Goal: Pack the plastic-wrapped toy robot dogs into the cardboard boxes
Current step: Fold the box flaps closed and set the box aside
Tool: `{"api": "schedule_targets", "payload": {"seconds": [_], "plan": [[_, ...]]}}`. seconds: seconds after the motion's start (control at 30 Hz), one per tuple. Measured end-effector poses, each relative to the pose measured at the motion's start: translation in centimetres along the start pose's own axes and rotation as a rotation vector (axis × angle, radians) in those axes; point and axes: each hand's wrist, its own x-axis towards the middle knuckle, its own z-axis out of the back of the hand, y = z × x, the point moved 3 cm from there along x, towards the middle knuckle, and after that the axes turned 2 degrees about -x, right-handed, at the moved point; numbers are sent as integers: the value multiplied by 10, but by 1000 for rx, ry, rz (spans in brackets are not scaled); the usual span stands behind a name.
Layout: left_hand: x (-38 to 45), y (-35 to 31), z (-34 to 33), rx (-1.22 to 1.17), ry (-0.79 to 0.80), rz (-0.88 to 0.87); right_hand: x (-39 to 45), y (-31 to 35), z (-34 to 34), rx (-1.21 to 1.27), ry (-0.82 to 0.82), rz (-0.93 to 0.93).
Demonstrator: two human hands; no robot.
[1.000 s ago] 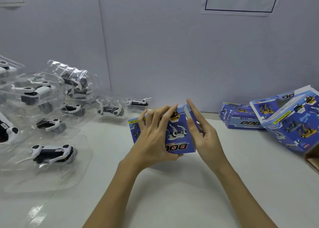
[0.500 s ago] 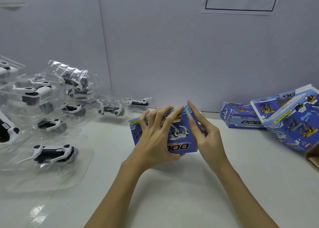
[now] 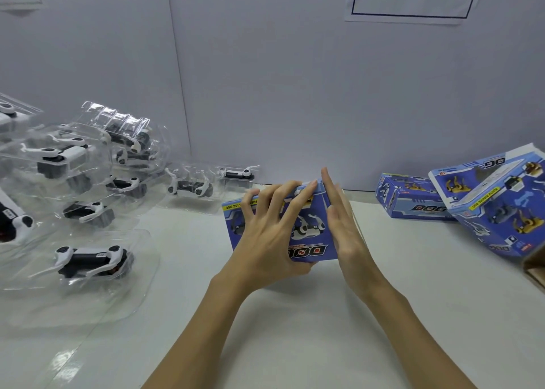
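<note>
Item: blue cardboard box (image 3: 306, 232), printed with a white toy dog and "DOG" lettering that reads upside down to you. It stands on the white surface (image 3: 295, 329) at centre, between your two hands.

Your left hand (image 3: 265, 235) lies over the box's near face, fingers spread and curled onto its top edge, thumb under the lower edge: it grips the box.

Your right hand (image 3: 343, 229) stands flat against the box's right end, fingers straight and together, pointing away from you; it presses, not clasping.

Stock, left: plastic-wrapped toy robot dogs, white and black, in a loose heap; nearest one (image 3: 91, 259) lies apart from the pile, at the near left.

Stock, right: one closed blue box (image 3: 413, 203) near the far wall, and a leaning stack of boxes (image 3: 501, 200) just beside it.
</note>
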Motion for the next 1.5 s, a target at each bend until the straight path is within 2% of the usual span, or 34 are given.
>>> {"api": "schedule_targets", "payload": {"seconds": [0.17,0.3,0.43,0.87,1.3,1.4,1.5], "plan": [[1,3,6,-46,-44,-3,0,4,11,203,-19,-36],[1,6,19,-198,-101,91,1,15,15,106,-118,70],[2,1,21,-143,-86,134,1,14,4,95,-162,34],[4,-2,17,-123,-85,142,-1,18,6,114,-163,25],[2,-1,16,-104,-57,139,-2,17,5,-44,-87,74],[2,-3,17,-116,-45,146,-1,15,8,34,-39,47],[4,-7,17,-155,-30,164,2,13,18,197,2,-57]]}}
